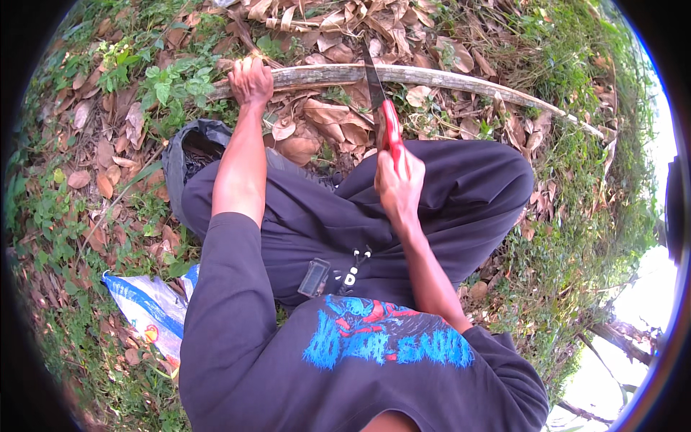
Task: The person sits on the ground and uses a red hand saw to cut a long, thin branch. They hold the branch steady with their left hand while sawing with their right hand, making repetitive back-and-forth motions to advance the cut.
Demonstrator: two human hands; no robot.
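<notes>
On the leaf-strewn ground ahead lies a long pale stick [432, 78]; the left hand [250, 81] is clamped over its near end, and the right hand [398, 186] grips a red-handled knife [383, 108], blade resting across the stick's middle, above dark trousers [461, 194]

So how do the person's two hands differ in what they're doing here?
The left hand reaches far forward on a straight arm and grips the long pale branch lying across the leaf litter; the right hand sits nearer the body, above the lap. The left hand holds the wood, while the right hand holds a red-handled knife, blade on the branch. Both are bare and closed.
</notes>
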